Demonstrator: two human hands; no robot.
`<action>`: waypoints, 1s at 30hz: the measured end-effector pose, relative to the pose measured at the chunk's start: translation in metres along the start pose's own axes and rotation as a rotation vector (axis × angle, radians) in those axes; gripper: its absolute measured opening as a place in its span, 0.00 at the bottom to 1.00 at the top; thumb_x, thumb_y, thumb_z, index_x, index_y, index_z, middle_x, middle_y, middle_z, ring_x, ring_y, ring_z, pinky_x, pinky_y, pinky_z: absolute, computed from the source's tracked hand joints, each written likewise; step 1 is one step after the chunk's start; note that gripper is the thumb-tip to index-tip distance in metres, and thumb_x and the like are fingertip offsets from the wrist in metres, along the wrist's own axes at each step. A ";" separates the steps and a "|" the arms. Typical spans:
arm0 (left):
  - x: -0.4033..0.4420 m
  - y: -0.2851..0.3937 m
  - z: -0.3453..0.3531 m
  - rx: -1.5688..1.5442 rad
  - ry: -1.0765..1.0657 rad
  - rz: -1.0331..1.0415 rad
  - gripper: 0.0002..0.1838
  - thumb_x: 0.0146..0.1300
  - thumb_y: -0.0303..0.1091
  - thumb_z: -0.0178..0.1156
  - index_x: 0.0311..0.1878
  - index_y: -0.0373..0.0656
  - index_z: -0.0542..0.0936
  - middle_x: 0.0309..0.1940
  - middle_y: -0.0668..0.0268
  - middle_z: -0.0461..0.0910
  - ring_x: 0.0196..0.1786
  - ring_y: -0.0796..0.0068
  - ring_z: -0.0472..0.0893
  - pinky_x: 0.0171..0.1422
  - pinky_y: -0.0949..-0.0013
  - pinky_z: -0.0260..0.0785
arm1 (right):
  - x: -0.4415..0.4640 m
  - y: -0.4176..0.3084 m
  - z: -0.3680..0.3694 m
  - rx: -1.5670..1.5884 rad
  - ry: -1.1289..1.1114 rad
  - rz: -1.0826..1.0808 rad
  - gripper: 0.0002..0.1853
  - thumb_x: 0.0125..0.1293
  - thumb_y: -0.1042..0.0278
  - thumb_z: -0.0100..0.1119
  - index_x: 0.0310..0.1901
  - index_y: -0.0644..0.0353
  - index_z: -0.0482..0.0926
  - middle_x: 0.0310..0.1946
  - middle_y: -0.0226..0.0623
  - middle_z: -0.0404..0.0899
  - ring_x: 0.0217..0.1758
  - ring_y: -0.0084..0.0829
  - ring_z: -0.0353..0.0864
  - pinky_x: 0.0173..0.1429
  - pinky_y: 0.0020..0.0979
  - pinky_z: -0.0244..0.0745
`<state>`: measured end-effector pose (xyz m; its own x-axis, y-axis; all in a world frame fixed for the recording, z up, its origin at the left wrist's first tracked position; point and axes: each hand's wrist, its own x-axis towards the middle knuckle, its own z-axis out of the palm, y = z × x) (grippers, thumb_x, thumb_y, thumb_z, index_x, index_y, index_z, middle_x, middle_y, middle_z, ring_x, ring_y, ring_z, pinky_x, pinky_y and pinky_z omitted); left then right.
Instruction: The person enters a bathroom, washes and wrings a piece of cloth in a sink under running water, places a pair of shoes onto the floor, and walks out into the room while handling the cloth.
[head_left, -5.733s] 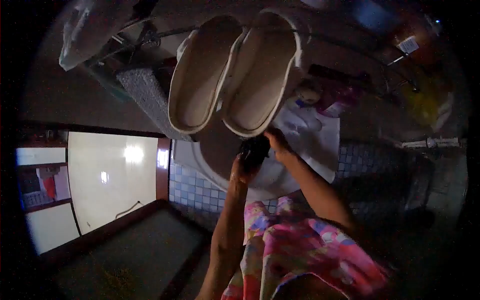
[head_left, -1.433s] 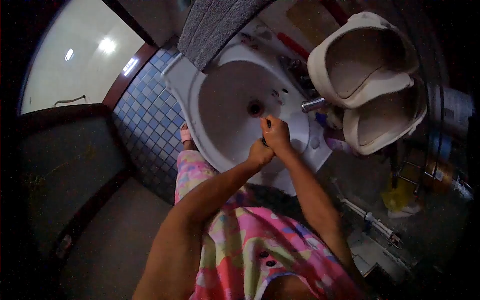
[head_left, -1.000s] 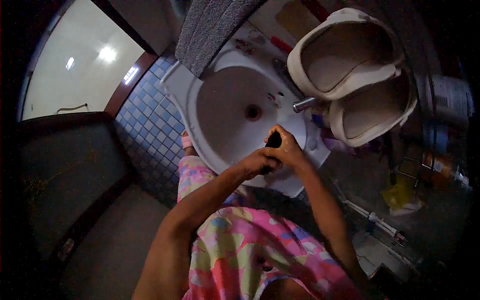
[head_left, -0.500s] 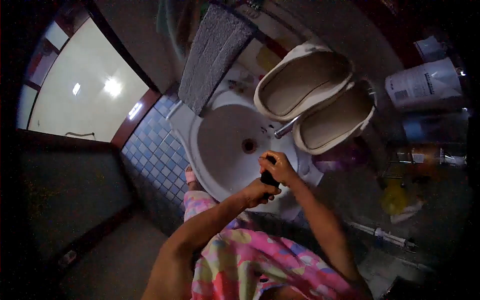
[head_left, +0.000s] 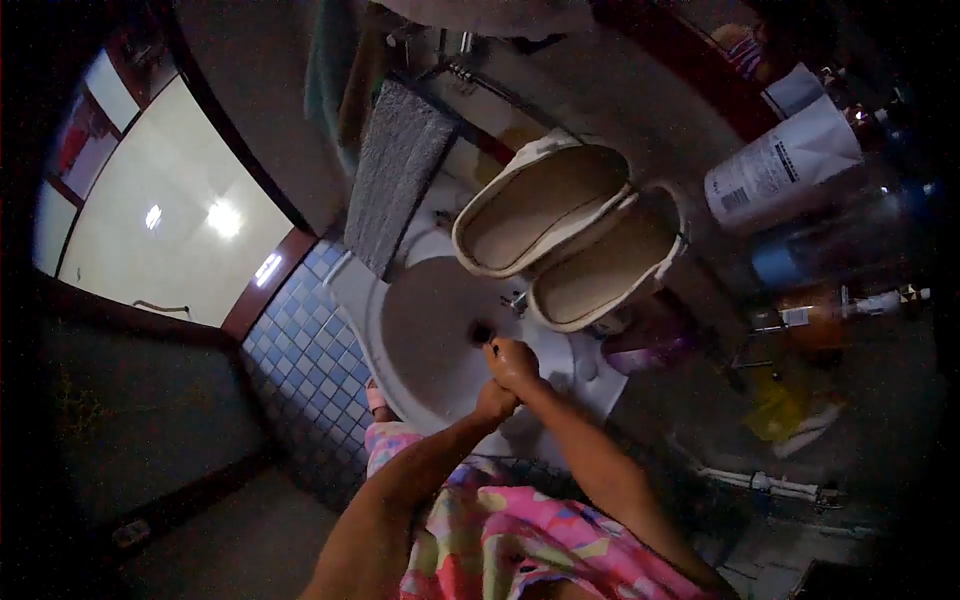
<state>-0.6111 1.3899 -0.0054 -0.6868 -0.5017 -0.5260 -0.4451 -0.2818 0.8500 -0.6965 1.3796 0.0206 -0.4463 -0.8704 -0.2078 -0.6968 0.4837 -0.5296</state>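
Over the near part of the white washbasin (head_left: 415, 310), both of my hands are closed and pressed together. My right hand (head_left: 513, 362) is a wet-looking fist, further out towards the drain (head_left: 482, 331). Just below it, my left hand (head_left: 496, 401) is wrapped tight against its heel. The small black cloth-like thing they grip is now almost wholly covered by the fingers; only a dark bit shows at the right fist. Past the hands, a pair of white slip-on shoes (head_left: 600, 262) sits soles down by the faucet (head_left: 516, 302).
A grey textured cloth (head_left: 396, 175) hangs at the basin's far left. On the right are a white printed container (head_left: 785, 162), several bottles, and a yellow item (head_left: 778, 405). Blue tiles (head_left: 310, 330) cover the floor to the left, beside a pale door (head_left: 170, 215).
My hands have moved slightly left and closed together, hiding most of the black cloth-like thing that showed between them. The view has shifted, so the shoes and basin appear lower and further left.
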 end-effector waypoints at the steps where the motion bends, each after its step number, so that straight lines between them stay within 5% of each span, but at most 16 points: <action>1: 0.007 -0.006 0.003 0.075 0.008 -0.025 0.18 0.43 0.46 0.54 0.29 0.39 0.75 0.25 0.55 0.75 0.28 0.58 0.75 0.29 0.63 0.63 | 0.003 0.000 -0.001 -0.020 -0.040 0.023 0.14 0.52 0.56 0.46 0.25 0.60 0.73 0.24 0.45 0.73 0.29 0.47 0.71 0.33 0.40 0.66; 4: 0.022 -0.033 0.011 0.136 0.075 0.129 0.20 0.45 0.50 0.51 0.34 0.42 0.74 0.30 0.51 0.74 0.37 0.49 0.72 0.38 0.60 0.63 | 0.005 0.000 0.000 -0.058 -0.078 0.065 0.14 0.52 0.57 0.45 0.26 0.60 0.73 0.25 0.45 0.73 0.30 0.46 0.72 0.34 0.39 0.67; 15: 0.009 -0.015 0.006 0.320 0.079 0.096 0.20 0.49 0.48 0.49 0.39 0.42 0.72 0.33 0.50 0.74 0.40 0.50 0.71 0.41 0.59 0.62 | -0.003 0.001 0.001 -0.121 -0.106 0.141 0.14 0.53 0.56 0.44 0.29 0.58 0.74 0.26 0.44 0.74 0.32 0.44 0.73 0.36 0.39 0.68; 21: 0.013 -0.014 -0.004 0.400 0.132 0.181 0.21 0.43 0.46 0.54 0.38 0.41 0.72 0.33 0.52 0.74 0.40 0.54 0.73 0.40 0.60 0.63 | -0.013 0.008 0.007 0.042 0.060 0.159 0.13 0.53 0.58 0.46 0.28 0.59 0.73 0.26 0.44 0.74 0.31 0.44 0.73 0.35 0.37 0.68; 23: 0.017 -0.012 -0.018 0.475 0.115 0.187 0.22 0.40 0.46 0.57 0.38 0.41 0.73 0.32 0.53 0.75 0.39 0.56 0.73 0.39 0.61 0.64 | -0.015 0.010 0.005 0.433 0.372 -0.079 0.13 0.51 0.58 0.51 0.27 0.61 0.72 0.24 0.44 0.74 0.30 0.42 0.73 0.36 0.34 0.67; 24: 0.023 -0.015 -0.030 0.578 0.005 0.145 0.24 0.37 0.46 0.59 0.38 0.42 0.73 0.32 0.54 0.75 0.38 0.59 0.74 0.39 0.62 0.65 | -0.008 0.018 -0.001 0.401 0.078 0.103 0.14 0.51 0.58 0.53 0.35 0.60 0.71 0.29 0.39 0.74 0.35 0.36 0.72 0.40 0.29 0.66; 27: 0.016 0.015 -0.065 0.740 -0.117 0.031 0.28 0.29 0.46 0.64 0.38 0.44 0.74 0.30 0.57 0.76 0.34 0.62 0.75 0.37 0.66 0.67 | -0.007 0.021 -0.009 0.890 -0.018 0.059 0.21 0.53 0.57 0.51 0.46 0.56 0.65 0.38 0.34 0.70 0.43 0.32 0.68 0.45 0.28 0.64; 29: 0.015 0.025 -0.083 1.019 0.018 0.181 0.29 0.27 0.47 0.65 0.38 0.45 0.74 0.33 0.57 0.75 0.40 0.61 0.73 0.42 0.65 0.65 | -0.011 0.019 -0.033 0.971 -0.119 0.107 0.27 0.53 0.57 0.52 0.53 0.54 0.57 0.45 0.31 0.64 0.49 0.30 0.63 0.50 0.30 0.60; 30: 0.002 0.052 -0.093 0.880 -0.080 0.082 0.30 0.29 0.50 0.64 0.39 0.46 0.74 0.40 0.55 0.71 0.47 0.59 0.67 0.47 0.63 0.63 | -0.019 0.011 -0.047 1.197 -0.154 0.116 0.31 0.51 0.53 0.52 0.54 0.57 0.55 0.49 0.37 0.60 0.51 0.33 0.61 0.51 0.32 0.60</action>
<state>-0.5819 1.2984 0.0403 -0.7593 -0.4250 -0.4927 -0.6507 0.5003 0.5712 -0.7225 1.4057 0.0574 -0.3438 -0.8686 -0.3570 0.3397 0.2394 -0.9096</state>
